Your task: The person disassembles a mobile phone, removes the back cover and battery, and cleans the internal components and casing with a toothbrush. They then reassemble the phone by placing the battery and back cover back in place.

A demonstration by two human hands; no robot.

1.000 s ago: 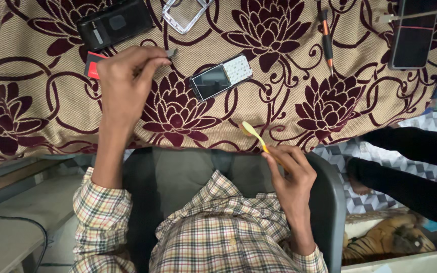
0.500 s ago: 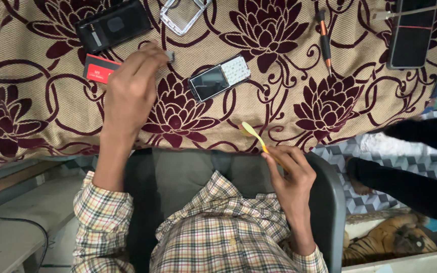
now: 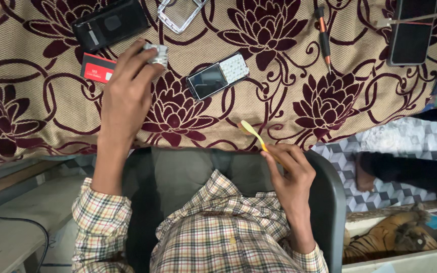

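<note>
The left hand (image 3: 127,96) has risen, fingers pinching a small grey keypad piece (image 3: 157,53) clear of the table (image 3: 51,116), while the right hand (image 3: 289,174) pinches a yellow tool (image 3: 253,134) ready.

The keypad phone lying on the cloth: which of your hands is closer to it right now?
Left. The left hand sits just left of the keypad phone, pinching a small grey part. The right hand is lower, near the cloth's edge, holding a yellow pry tool.
</note>
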